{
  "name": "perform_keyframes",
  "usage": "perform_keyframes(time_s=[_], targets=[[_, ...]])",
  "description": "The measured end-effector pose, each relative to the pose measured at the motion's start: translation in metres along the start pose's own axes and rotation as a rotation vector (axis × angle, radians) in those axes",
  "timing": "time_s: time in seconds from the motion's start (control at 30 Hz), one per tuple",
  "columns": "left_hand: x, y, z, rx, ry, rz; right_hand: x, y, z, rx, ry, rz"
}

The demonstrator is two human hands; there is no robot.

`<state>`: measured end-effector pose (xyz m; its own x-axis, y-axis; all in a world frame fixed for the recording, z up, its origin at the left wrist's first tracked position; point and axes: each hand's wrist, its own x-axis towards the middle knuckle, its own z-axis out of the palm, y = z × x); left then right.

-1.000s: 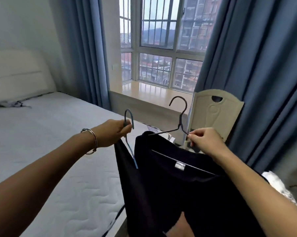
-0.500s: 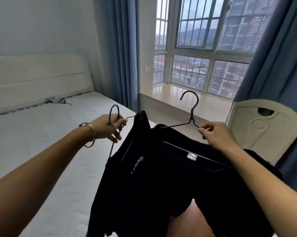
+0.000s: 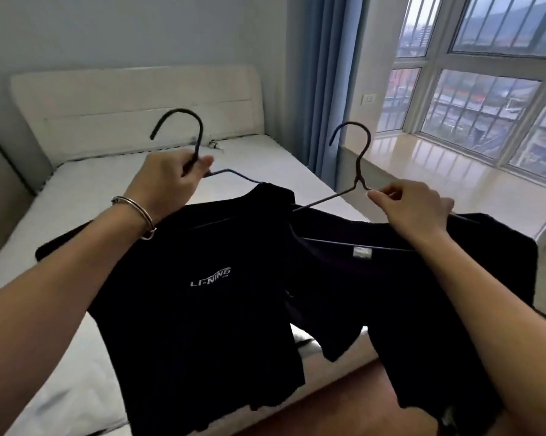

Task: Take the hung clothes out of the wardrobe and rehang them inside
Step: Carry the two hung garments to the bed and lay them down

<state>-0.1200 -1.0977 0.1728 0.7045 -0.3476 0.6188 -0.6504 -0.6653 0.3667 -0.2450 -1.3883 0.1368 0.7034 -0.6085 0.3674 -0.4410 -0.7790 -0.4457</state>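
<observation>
My left hand [image 3: 171, 180] grips the neck of a dark wire hanger [image 3: 188, 121] carrying a black T-shirt [image 3: 202, 325] with a white chest logo. My right hand [image 3: 413, 209] pinches the shoulder wire of a second grey hanger [image 3: 358, 143], which carries another black shirt [image 3: 407, 294] with a small grey neck label. Both shirts hang spread over the near part of the bed, overlapping in the middle. No wardrobe is in view.
A white mattress [image 3: 76, 215] with a cream headboard [image 3: 133, 89] fills the left. A blue curtain [image 3: 325, 73] and a barred bay window with a glossy sill [image 3: 438, 158] lie to the right. Wooden floor [image 3: 344, 401] shows beside the bed.
The view has swung left toward the bed. Both hands have lifted the hangers and spread them apart, so the left shirt now faces me with its logo showing.
</observation>
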Motion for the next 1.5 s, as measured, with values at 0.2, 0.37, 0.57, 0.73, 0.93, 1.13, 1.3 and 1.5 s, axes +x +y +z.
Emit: perform_keyframes(time_s=[0.2,0.37,0.57,0.73,0.93,1.13,1.3,1.5], targets=[[-0.009,-0.016,-0.022,0.156,-0.003,-0.145,0.005,0.000,0.023,0.048,-0.001,-0.130],[-0.016,-0.045,-0.005,0.136,-0.125,-0.267,0.008,0.009,0.053,0.109,-0.080,-0.219],[-0.021,-0.085,0.050,0.079,-0.256,-0.407,0.022,0.023,0.100,0.059,-0.252,-0.286],[-0.003,-0.134,0.097,-0.015,-0.349,-0.464,0.057,0.025,0.139,0.023,-0.332,-0.277],[0.052,-0.164,0.145,-0.034,-0.359,-0.527,0.113,0.021,0.175,0.011,-0.301,-0.272],[0.120,-0.161,0.210,0.061,-0.365,-0.587,0.183,0.041,0.213,-0.044,-0.332,-0.256],[0.168,-0.185,0.292,0.115,-0.434,-0.672,0.261,0.066,0.275,-0.077,-0.444,-0.249],[0.217,-0.249,0.409,0.281,-0.506,-0.740,0.362,0.091,0.396,-0.167,-0.514,-0.290]])
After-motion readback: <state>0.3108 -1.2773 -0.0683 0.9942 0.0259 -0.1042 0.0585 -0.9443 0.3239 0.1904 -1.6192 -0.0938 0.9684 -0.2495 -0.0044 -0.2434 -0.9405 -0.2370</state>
